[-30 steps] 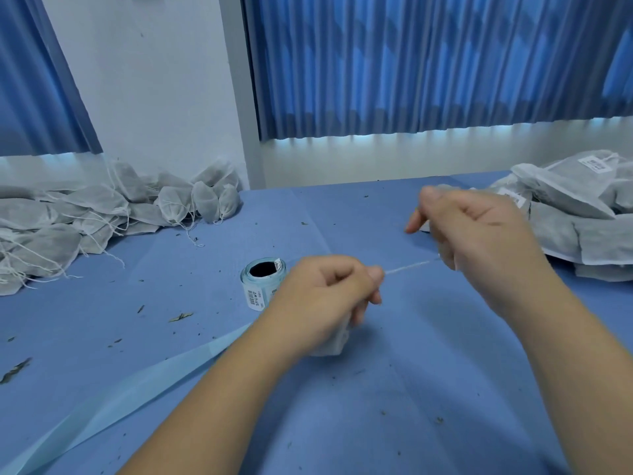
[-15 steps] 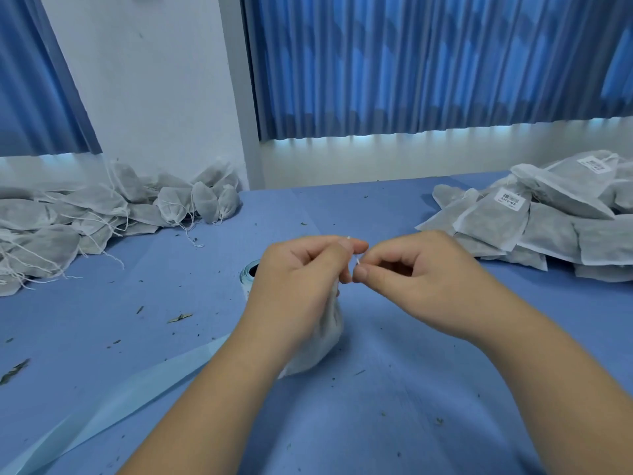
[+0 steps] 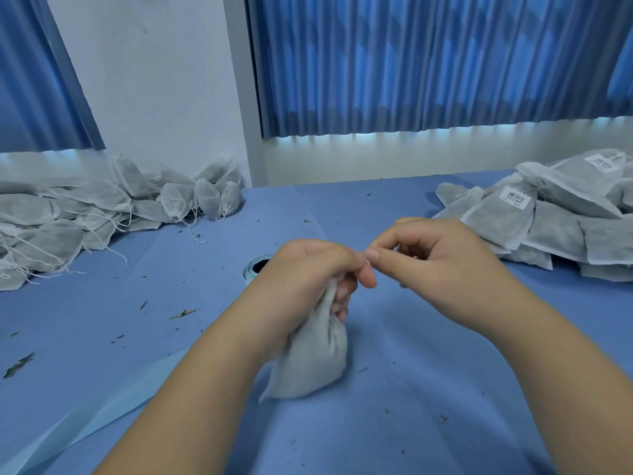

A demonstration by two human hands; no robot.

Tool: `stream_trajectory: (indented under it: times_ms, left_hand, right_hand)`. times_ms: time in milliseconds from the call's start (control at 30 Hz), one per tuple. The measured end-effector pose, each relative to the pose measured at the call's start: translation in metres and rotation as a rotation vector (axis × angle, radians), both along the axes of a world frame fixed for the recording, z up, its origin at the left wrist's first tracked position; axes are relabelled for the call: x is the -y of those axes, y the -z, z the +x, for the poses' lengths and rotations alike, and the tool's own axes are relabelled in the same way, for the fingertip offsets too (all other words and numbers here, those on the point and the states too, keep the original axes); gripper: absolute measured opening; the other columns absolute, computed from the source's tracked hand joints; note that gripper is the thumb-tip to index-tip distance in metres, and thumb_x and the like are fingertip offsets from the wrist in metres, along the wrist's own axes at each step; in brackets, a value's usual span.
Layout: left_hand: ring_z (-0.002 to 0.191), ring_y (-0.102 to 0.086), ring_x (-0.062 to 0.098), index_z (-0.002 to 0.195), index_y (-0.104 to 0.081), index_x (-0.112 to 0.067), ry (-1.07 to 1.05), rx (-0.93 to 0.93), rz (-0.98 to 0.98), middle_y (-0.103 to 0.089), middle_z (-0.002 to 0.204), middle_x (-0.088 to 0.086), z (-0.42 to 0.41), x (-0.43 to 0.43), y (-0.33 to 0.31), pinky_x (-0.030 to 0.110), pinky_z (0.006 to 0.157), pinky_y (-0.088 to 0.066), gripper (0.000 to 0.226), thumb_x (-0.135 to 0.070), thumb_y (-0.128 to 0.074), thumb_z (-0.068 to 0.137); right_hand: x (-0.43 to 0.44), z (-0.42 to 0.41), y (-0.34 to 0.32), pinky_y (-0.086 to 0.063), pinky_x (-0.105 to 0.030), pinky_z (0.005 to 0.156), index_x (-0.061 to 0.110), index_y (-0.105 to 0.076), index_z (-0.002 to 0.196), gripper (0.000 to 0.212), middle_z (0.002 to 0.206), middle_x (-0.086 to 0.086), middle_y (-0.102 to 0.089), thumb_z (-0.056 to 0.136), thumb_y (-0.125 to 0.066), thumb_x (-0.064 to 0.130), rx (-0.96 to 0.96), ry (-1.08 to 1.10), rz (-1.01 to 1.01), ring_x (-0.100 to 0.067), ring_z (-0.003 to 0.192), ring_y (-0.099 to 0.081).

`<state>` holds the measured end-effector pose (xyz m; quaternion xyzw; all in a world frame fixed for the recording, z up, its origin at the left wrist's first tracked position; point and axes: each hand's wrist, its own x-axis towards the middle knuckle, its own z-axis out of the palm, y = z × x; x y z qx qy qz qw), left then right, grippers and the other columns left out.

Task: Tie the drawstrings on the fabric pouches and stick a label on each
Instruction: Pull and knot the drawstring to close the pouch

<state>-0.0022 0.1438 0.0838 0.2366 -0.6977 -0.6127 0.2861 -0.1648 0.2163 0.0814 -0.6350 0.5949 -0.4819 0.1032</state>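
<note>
I'm watching left hand (image 3: pixel 308 275) gripping pouch (image 3: pixel 315 365) neck, steadying it; right hand (image 3: pixel 435 265) pinching there, probably drawstring, knotting.

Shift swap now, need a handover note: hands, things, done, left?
Left hand grips the gathered neck of the pouch, which rests on the table.
Right hand pinches at that neck, presumably the drawstring; too thin to see.
Label roll behind the left hand. Unlabelled pile far left, labelled pile far right.
Done: right pile. Left: finish this knot, label it, then the left pile.
</note>
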Motion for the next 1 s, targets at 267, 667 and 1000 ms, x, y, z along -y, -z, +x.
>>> stream_trajectory:
  times_ms: [267, 667, 1000]
  left_hand:
    - [0.039, -0.03, 0.008, 0.054, -0.056, -0.015, 0.171, -0.16, 0.579, -0.034, 0.048, -0.006, -0.004, 0.009, 0.004, 0.022, 0.048, -0.036, 0.014, -0.021, -0.057, 0.067]
    - [0.041, -0.034, 0.008, 0.058, -0.057, -0.015, 0.189, -0.086, 0.533, -0.037, 0.052, -0.005, -0.007, 0.007, 0.009, 0.024, 0.053, -0.037, 0.015, -0.023, -0.058, 0.07]
    - [0.045, -0.039, 0.009, 0.059, -0.063, -0.015, 0.232, -0.043, 0.438, -0.043, 0.056, -0.004, -0.002, 0.006, 0.005, 0.025, 0.057, -0.038, 0.017, -0.026, -0.059, 0.072]
  right_hand:
    - [0.003, 0.0, -0.003, -0.044, -0.019, 0.08, 0.034, -0.066, 0.09, 0.011, 0.098, 0.015, -0.059, 0.079, -0.065, 0.031, 0.009, 0.157, -0.073, 0.004, 0.094, -0.056]
    - [0.0, 0.008, -0.004, -0.046, -0.019, 0.06, 0.024, -0.071, 0.071, 0.007, 0.064, 0.006, -0.064, 0.076, -0.066, 0.026, 0.197, -0.037, 0.148, -0.003, 0.06, -0.054]
    - [0.0, 0.008, -0.006, -0.045, -0.027, 0.064, 0.02, -0.07, 0.059, 0.011, 0.059, 0.001, -0.062, 0.063, -0.061, 0.026, 0.349, -0.141, 0.247, -0.011, 0.06, -0.055]
